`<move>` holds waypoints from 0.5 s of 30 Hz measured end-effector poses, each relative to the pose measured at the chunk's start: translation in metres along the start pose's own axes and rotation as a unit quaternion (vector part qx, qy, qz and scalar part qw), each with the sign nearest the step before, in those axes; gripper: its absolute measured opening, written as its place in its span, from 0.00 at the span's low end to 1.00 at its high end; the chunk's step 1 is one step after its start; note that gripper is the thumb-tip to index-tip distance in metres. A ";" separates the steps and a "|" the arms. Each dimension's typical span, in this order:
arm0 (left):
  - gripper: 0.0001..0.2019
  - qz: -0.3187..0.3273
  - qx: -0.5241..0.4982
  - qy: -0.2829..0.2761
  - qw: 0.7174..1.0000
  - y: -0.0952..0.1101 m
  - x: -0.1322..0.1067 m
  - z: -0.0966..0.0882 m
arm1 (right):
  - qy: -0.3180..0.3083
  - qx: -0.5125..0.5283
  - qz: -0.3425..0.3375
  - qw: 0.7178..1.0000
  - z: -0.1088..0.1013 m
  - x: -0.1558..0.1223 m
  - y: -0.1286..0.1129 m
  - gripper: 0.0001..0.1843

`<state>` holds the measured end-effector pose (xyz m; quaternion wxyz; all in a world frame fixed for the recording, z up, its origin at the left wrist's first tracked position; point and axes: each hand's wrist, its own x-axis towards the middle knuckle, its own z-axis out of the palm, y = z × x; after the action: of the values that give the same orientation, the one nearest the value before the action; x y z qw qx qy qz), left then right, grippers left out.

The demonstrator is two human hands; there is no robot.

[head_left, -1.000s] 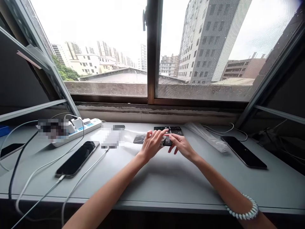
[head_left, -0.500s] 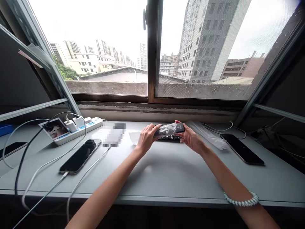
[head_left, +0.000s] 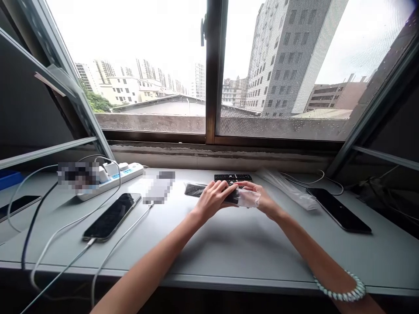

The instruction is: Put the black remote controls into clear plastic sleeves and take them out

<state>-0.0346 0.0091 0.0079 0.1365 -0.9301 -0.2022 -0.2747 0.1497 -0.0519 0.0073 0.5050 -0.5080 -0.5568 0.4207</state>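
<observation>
Both my hands meet over a long dark object wrapped in a clear plastic bag (head_left: 199, 190) that lies low on the grey desk (head_left: 229, 244). My left hand (head_left: 212, 199) curls its fingers over the middle of it. My right hand (head_left: 262, 199) grips the loose clear end of the bag at the right. Just behind them a black remote control (head_left: 233, 178) lies flat on the desk.
A white power strip (head_left: 114, 176) with plugs and cables sits at the back left. A black phone (head_left: 113, 216) on a cable lies left. Another phone (head_left: 338, 209) and an empty clear bag (head_left: 288, 188) lie right. A window sill runs behind.
Half a second ago both hands held the bagged object lifted above the remote. It has come down onto the desk in front of the remote, hands still on it.
</observation>
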 end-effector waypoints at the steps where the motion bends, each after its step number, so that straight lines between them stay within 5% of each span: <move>1: 0.28 0.000 -0.003 -0.002 1.000 0.001 0.000 0.001 | 0.001 -0.003 0.001 1.000 0.002 -0.001 -0.001 0.24; 9: 0.24 -0.014 0.004 -0.058 0.998 -0.006 0.001 0.001 | -0.003 -0.015 0.016 1.000 0.003 0.002 0.007 0.25; 15: 0.23 -0.072 -0.032 -0.031 0.996 -0.027 -0.002 0.013 | -0.026 -0.034 -0.004 0.999 0.001 0.006 0.014 0.21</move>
<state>-0.0424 0.0367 0.0003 0.0798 -0.9250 -0.2641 -0.2611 0.1511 -0.0442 -0.0060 0.4746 -0.5111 -0.5858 0.4127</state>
